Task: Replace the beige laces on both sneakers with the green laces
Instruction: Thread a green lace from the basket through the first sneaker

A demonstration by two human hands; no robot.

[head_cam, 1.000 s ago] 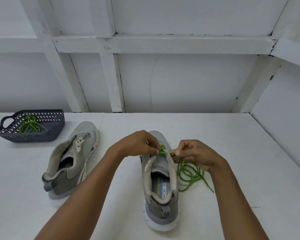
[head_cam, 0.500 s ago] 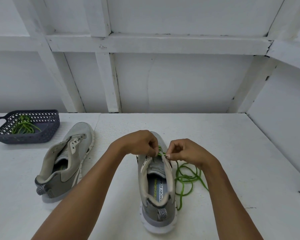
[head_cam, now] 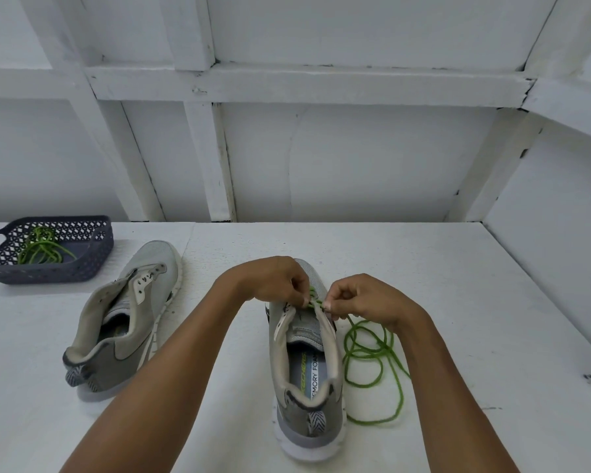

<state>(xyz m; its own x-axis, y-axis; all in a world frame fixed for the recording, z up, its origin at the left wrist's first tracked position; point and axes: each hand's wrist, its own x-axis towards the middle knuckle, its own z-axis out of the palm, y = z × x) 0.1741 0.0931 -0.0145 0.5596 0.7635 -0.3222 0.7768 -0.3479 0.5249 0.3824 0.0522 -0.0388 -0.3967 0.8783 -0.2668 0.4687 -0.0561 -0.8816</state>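
Observation:
A grey sneaker [head_cam: 304, 377] stands in front of me, heel toward me, toe away. A green lace [head_cam: 372, 353] crosses its lowest eyelets and trails in loops on the table to the sneaker's right. My left hand [head_cam: 273, 278] pinches the lace at the left eyelet row. My right hand [head_cam: 362, 298] pinches the lace at the right eyelet row. A second grey sneaker [head_cam: 123, 322] lies to the left with no lace in its eyelets, tilted toward the left. No beige lace is in view.
A dark blue perforated basket [head_cam: 86, 254] sits at the far left with another green lace [head_cam: 41, 247] coiled inside. The white table [head_cam: 458, 285] meets a white panelled wall behind and a side wall at the right.
My hands have drawn closer together over the front eyelets. The loose green lace has spread into wider loops beside the sneaker. The view has shifted slightly.

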